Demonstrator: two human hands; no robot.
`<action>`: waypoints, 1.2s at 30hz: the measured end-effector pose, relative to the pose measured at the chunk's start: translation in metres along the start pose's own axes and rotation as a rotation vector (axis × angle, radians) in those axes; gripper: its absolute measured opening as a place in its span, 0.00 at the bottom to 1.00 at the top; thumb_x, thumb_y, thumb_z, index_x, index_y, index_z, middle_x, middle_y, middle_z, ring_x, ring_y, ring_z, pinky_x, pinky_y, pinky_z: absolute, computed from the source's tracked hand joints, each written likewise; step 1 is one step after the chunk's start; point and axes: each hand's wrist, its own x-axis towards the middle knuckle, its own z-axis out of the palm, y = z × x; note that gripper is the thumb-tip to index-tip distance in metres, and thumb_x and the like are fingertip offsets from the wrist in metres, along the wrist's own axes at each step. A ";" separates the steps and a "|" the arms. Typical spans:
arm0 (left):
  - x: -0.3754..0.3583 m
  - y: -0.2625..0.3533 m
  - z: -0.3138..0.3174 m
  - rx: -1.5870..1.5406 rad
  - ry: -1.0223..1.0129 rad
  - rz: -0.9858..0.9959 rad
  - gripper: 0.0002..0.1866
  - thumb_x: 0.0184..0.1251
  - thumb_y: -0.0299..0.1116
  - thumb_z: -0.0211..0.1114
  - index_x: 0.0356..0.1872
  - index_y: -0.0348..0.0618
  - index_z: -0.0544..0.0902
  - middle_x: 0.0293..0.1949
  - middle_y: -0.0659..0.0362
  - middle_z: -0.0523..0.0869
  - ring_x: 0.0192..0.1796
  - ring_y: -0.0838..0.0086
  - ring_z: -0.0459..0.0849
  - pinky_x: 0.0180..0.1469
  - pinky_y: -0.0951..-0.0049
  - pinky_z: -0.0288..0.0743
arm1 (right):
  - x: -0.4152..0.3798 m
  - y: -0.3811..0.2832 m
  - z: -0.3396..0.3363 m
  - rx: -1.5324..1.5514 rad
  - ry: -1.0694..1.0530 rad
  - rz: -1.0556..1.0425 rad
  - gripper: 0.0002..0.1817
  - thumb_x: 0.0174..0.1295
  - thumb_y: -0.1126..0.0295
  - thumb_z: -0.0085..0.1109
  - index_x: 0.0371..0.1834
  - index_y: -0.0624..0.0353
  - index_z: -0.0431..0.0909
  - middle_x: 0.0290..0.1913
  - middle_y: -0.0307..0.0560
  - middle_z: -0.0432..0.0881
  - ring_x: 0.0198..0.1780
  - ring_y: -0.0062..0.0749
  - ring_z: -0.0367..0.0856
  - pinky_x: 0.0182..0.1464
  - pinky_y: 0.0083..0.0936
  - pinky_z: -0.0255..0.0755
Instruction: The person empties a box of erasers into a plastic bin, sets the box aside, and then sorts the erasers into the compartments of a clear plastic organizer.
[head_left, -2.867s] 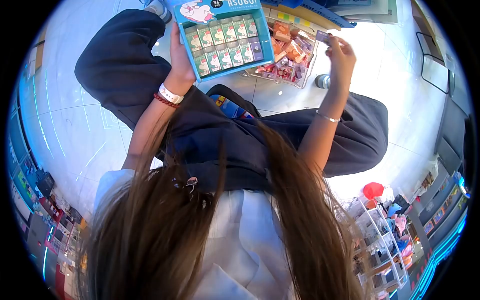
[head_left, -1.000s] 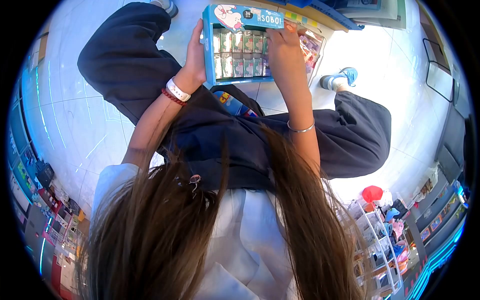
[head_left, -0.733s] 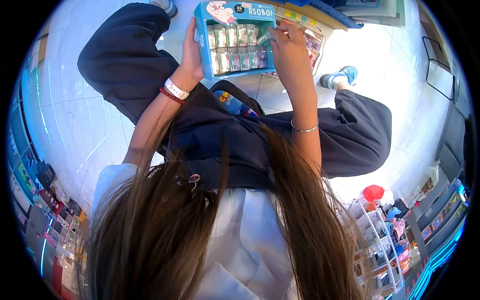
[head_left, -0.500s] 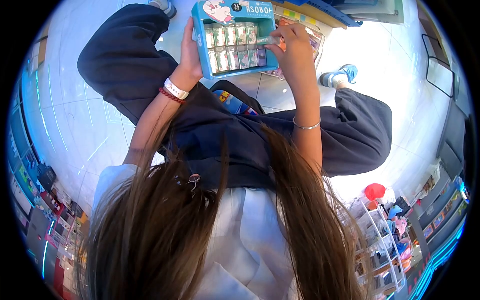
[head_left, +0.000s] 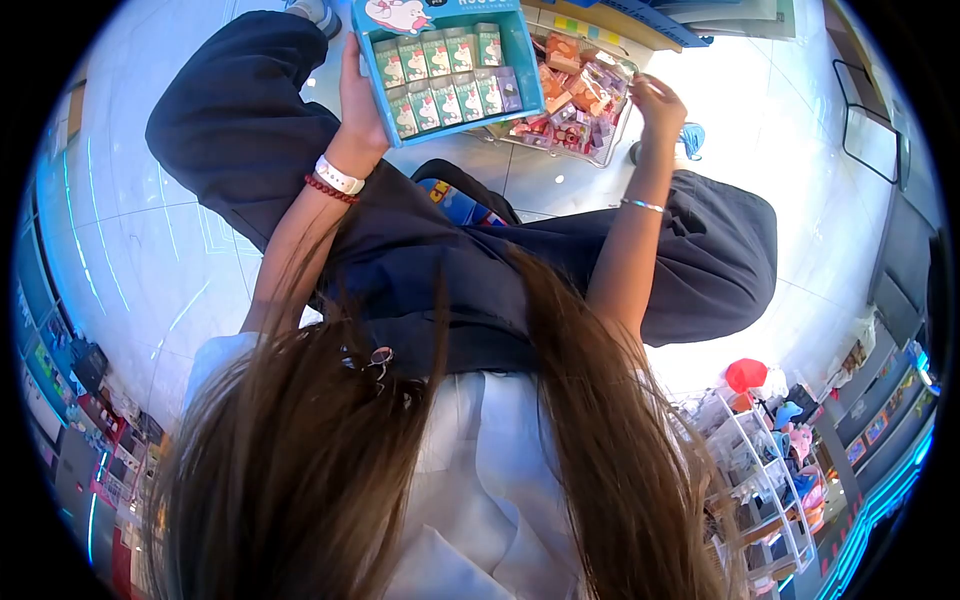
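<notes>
While left hand (head_left: 357, 95) clasps blue box (head_left: 445, 65) — right grip (head_left: 655, 100) hovers beside basket (head_left: 575, 100).

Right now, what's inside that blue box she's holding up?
The blue box, held by the left hand, has two rows of small green-and-pink packets standing side by side. Whether more sit beneath them is hidden.

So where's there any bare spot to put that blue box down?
Bare floor lies open to the left of the dark trousers, and more bright floor past the right hand. It is crowded ahead: the clear bin brims with small packs beside the blue box in the left hand.
</notes>
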 end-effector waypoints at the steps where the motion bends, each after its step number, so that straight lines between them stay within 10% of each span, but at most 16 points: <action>1: 0.000 0.000 0.000 0.017 0.019 -0.003 0.38 0.67 0.64 0.39 0.64 0.42 0.67 0.63 0.51 0.71 0.61 0.56 0.73 0.64 0.57 0.65 | 0.005 0.019 0.005 0.001 -0.005 0.046 0.15 0.52 0.77 0.66 0.40 0.75 0.76 0.30 0.56 0.84 0.27 0.31 0.84 0.29 0.20 0.79; 14: 0.001 -0.006 0.004 -0.034 0.004 -0.037 0.38 0.66 0.64 0.40 0.64 0.42 0.67 0.64 0.51 0.70 0.61 0.56 0.73 0.64 0.57 0.65 | 0.028 0.099 0.016 0.464 0.411 0.341 0.12 0.58 0.85 0.55 0.42 0.84 0.67 0.37 0.61 0.78 0.34 0.40 0.83 0.36 0.21 0.82; 21: 0.000 -0.007 0.006 0.054 0.095 -0.025 0.39 0.66 0.65 0.40 0.65 0.42 0.65 0.64 0.50 0.70 0.61 0.56 0.73 0.64 0.57 0.65 | 0.024 0.109 0.008 0.353 0.109 0.494 0.08 0.56 0.81 0.56 0.36 0.78 0.75 0.31 0.56 0.81 0.32 0.36 0.83 0.33 0.22 0.81; 24: -0.001 -0.007 0.004 0.039 0.080 -0.030 0.39 0.66 0.65 0.40 0.65 0.42 0.65 0.64 0.51 0.70 0.61 0.57 0.73 0.64 0.57 0.66 | 0.020 0.096 0.012 -0.150 0.173 0.374 0.13 0.54 0.73 0.62 0.36 0.76 0.77 0.29 0.56 0.83 0.32 0.38 0.84 0.37 0.26 0.80; 26: -0.001 -0.007 0.003 0.014 0.058 -0.032 0.39 0.66 0.65 0.40 0.65 0.42 0.65 0.64 0.51 0.70 0.62 0.57 0.73 0.64 0.57 0.66 | 0.000 0.041 0.018 -0.875 0.273 -0.315 0.19 0.51 0.65 0.66 0.37 0.74 0.78 0.28 0.58 0.84 0.32 0.40 0.85 0.39 0.29 0.78; 28: -0.001 -0.007 0.004 0.050 0.100 -0.020 0.39 0.66 0.65 0.40 0.65 0.42 0.65 0.64 0.51 0.70 0.61 0.57 0.74 0.64 0.57 0.66 | -0.005 -0.008 0.022 -0.576 0.087 -0.300 0.20 0.52 0.59 0.65 0.39 0.66 0.81 0.31 0.57 0.85 0.33 0.41 0.85 0.39 0.29 0.76; 31: 0.001 -0.007 0.004 0.065 0.101 -0.025 0.39 0.66 0.65 0.40 0.65 0.42 0.65 0.64 0.51 0.70 0.61 0.57 0.74 0.64 0.57 0.66 | -0.056 -0.118 0.030 -0.202 -0.397 -0.267 0.14 0.61 0.67 0.61 0.41 0.68 0.81 0.30 0.45 0.85 0.26 0.18 0.79 0.27 0.12 0.70; 36: 0.003 -0.017 0.028 0.293 0.391 0.006 0.39 0.65 0.66 0.40 0.66 0.43 0.65 0.64 0.50 0.70 0.61 0.57 0.74 0.63 0.55 0.67 | -0.108 -0.146 0.053 -0.412 -0.689 -0.426 0.13 0.56 0.66 0.64 0.44 0.57 0.82 0.27 0.44 0.84 0.25 0.24 0.80 0.28 0.19 0.72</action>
